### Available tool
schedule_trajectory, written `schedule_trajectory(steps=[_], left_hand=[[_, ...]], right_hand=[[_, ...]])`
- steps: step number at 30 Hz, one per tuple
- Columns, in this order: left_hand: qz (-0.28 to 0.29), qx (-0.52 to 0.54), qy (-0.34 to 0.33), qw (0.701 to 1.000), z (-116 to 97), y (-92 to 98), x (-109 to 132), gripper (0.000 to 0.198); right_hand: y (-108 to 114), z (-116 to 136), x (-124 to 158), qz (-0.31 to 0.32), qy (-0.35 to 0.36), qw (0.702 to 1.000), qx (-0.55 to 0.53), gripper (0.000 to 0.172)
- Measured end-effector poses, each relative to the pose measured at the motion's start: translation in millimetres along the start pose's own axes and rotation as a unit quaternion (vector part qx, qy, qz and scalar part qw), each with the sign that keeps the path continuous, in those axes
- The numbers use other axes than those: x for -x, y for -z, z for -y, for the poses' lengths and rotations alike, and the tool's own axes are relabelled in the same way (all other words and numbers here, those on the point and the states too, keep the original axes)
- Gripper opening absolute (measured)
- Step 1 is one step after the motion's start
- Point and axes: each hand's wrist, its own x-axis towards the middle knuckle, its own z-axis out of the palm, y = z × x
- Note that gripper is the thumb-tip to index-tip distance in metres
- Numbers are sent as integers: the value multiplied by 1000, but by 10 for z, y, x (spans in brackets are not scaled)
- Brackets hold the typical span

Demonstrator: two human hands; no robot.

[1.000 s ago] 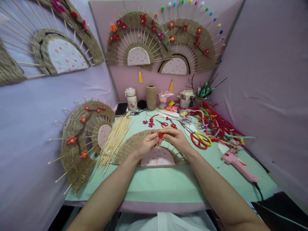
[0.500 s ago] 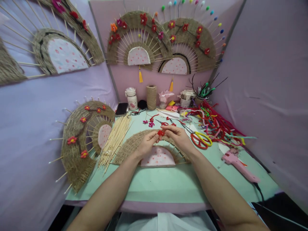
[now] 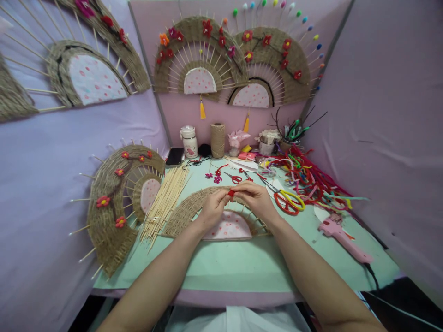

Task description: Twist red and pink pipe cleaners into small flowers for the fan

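Note:
Between my fingertips is a small red pipe-cleaner flower (image 3: 231,193), partly covered by the fingers. My left hand (image 3: 215,206) pinches it from the left. My right hand (image 3: 254,198) pinches it from the right, thumb and forefinger together. Below both hands a half-round woven twine fan (image 3: 187,207) lies flat on the table, its inner half-circle of pink-dotted white cloth (image 3: 231,226) partly behind my left wrist. Just beyond the hands lie small purple and red flowers (image 3: 217,179) and small red scissors (image 3: 236,179).
Large red-and-yellow scissors (image 3: 287,202) and a pink glue gun (image 3: 346,240) lie to the right, with a heap of pipe cleaners (image 3: 311,180) behind. Left are thin sticks (image 3: 162,203) and a flowered fan (image 3: 107,184). A twine spool (image 3: 218,140) stands at the back.
My fingers have closed in on the red flower and now cover more of it. My right fingers have drawn slightly closer to the left ones.

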Motion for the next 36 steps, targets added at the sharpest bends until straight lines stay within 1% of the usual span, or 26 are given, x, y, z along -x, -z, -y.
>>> schedule_trajectory(steps=[4,6,8,10,14,18,25,31,33,36], left_hand=[[-13,4,-3,1000,-8,20,4,33],[-9,5,-8,1000,-9,28,7,33],[-4,10,-13,1000,-9,29,9,33],[1,18,-11,1000,-9,24,11,33],[10,30,11,999,-15,12,14,35],[10,43,24,999,-31,11,11,36],[12,56,32,998,-27,12,4,34],[6,61,20,998,10,-6,5,35],[0,50,14,999,16,-5,8,34],[-19,23,-11,999,14,8,12,32]], right_hand=[[27,-21,-7,-20,-71,997,-13,16],[37,-5,-10,-5,-82,997,-13,17],[35,26,-7,21,-72,997,-12,14],[20,55,1,33,-68,997,-25,12],[-6,60,14,34,-65,996,-44,9],[0,28,12,38,-32,999,-12,9],[-2,-23,13,19,-5,999,32,8],[-30,-34,45,-10,19,997,79,8],[-28,-12,46,-12,19,995,95,8],[-7,33,28,4,-3,996,87,10]])
